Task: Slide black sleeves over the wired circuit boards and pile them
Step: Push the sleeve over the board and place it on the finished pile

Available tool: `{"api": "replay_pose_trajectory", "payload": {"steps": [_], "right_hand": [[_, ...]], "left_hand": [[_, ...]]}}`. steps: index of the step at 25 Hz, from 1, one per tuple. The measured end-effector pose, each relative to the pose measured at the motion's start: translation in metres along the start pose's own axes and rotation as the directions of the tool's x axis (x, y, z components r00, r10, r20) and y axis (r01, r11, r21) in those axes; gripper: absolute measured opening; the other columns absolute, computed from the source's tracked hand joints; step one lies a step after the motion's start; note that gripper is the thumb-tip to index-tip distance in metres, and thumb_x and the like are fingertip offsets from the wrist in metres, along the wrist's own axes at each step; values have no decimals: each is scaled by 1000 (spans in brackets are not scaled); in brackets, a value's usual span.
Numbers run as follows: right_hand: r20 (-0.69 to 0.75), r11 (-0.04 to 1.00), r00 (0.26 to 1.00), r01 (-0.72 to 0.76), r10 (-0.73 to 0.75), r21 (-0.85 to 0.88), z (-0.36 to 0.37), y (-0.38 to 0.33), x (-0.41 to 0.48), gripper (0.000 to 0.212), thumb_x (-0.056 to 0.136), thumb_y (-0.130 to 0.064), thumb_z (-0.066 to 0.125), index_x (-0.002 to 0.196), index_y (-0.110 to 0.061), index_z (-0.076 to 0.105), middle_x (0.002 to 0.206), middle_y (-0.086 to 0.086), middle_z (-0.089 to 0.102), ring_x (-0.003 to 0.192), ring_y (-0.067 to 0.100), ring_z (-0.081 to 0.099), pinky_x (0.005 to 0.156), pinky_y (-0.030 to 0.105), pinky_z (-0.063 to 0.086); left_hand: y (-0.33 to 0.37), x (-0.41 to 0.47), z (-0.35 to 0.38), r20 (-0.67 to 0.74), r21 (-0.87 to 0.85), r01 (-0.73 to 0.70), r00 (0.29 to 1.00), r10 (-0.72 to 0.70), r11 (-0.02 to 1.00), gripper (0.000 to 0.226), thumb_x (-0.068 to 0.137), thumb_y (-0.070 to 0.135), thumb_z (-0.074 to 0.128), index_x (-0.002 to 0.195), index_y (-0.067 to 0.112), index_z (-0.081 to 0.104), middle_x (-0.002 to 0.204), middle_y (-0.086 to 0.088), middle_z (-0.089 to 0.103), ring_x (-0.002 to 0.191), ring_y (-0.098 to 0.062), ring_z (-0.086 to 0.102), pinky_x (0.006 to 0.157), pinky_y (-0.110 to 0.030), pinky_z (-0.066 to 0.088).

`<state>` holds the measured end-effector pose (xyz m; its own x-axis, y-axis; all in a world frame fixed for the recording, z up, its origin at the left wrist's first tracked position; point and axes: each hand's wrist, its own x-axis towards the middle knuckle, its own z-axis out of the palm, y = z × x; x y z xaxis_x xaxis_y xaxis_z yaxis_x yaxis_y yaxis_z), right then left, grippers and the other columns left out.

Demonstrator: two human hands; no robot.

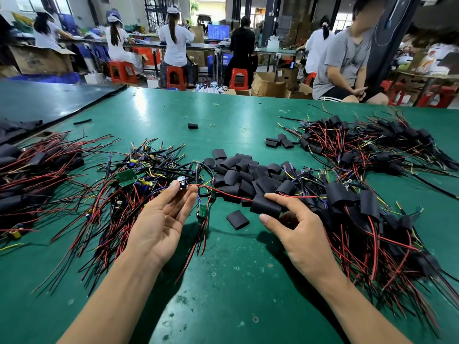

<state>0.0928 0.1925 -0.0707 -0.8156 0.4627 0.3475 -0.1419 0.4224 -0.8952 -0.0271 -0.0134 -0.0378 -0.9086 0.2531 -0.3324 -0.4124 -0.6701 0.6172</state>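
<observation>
My left hand (162, 220), palm up, holds a small wired circuit board (181, 184) at its fingertips. A red wire (223, 193) runs from that board to the right into a black sleeve (265, 206), which my right hand (298, 234) pinches between thumb and fingers. Loose black sleeves (244, 177) lie heaped just behind my hands. Bare wired boards (131, 180) form a tangle at the left. Sleeved boards (360, 214) are piled at the right of my right hand.
A second pile of sleeved boards (372, 142) lies at the far right, another wire bundle (32, 175) at the far left. One sleeve (237, 219) lies alone between my hands. A seated person (347, 58) is beyond the green table's (223, 281) far edge.
</observation>
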Motion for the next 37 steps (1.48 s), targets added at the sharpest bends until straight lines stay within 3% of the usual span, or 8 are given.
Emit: {"api": "replay_pose_trajectory", "payload": {"steps": [7, 11, 13, 15, 20, 26, 30, 37], "right_hand": [[0, 995, 998, 61, -61, -84, 1, 0, -1, 41, 82, -19, 82, 118, -33, 69, 99, -23, 65, 88, 0, 60, 85, 19, 44], [-3, 990, 997, 78, -79, -120, 0, 3, 0, 43, 82, -23, 82, 120, -37, 67, 94, -27, 64, 84, -3, 57, 83, 17, 43], [40, 999, 999, 36, -35, -31, 0, 3, 0, 42, 82, -24, 82, 118, -41, 68, 86, -23, 68, 78, -2, 59, 77, 13, 44], [95, 988, 994, -63, 50, 144, 2, 0, 2, 41, 79, -26, 82, 114, -42, 70, 86, -4, 74, 73, 5, 59, 71, 17, 50], [234, 767, 949, -308, 210, 563, 2, -2, 7, 48, 67, -29, 83, 114, -26, 74, 99, 1, 75, 64, 10, 58, 62, 17, 50], [322, 611, 909, -416, 265, 673, -2, -4, 9, 47, 72, -20, 77, 119, -18, 72, 113, 8, 73, 65, 10, 60, 62, 19, 53], [299, 636, 917, -400, 266, 660, -2, -4, 9, 48, 70, -18, 78, 117, -19, 73, 110, 7, 72, 65, 11, 59, 62, 19, 52], [156, 828, 962, -274, 226, 488, 1, 0, 7, 49, 65, -28, 81, 114, -28, 73, 94, -3, 75, 65, 9, 58, 64, 16, 51]], "left_hand": [[2, -1, 0, 17, -65, 34, 999, -33, 997, 10, 86, 6, 68, 94, 1, 65, 93, -25, 73, 88, -26, 75, 71, -30, 62], [2, -2, 2, 24, -100, 52, 998, -50, 994, 14, 85, 7, 68, 96, -2, 64, 91, -24, 73, 85, -26, 75, 66, -28, 62], [3, -2, 3, 25, -122, 64, 998, -61, 990, 12, 88, 7, 66, 95, -3, 64, 88, -23, 74, 82, -25, 76, 63, -27, 61], [4, -3, 3, 30, -153, 91, 996, -88, 984, 13, 90, 9, 65, 92, -3, 63, 86, -22, 74, 79, -24, 76, 63, -27, 61], [5, -4, 4, 35, -150, 125, 992, -121, 981, 12, 89, 9, 65, 89, -3, 64, 87, -22, 73, 80, -24, 76, 67, -29, 62], [1, -7, 6, 32, -99, 110, 994, -107, 989, 9, 88, 7, 65, 91, -1, 62, 84, -23, 73, 78, -25, 76, 63, -27, 61], [2, -7, 6, 50, -100, 116, 993, -111, 988, 14, 82, 8, 68, 89, -3, 63, 87, -25, 73, 80, -25, 76, 65, -28, 62], [7, -5, 6, 47, -154, 115, 993, -109, 981, 12, 91, 9, 63, 89, -3, 63, 86, -23, 73, 77, -26, 76, 67, -29, 62]]}}
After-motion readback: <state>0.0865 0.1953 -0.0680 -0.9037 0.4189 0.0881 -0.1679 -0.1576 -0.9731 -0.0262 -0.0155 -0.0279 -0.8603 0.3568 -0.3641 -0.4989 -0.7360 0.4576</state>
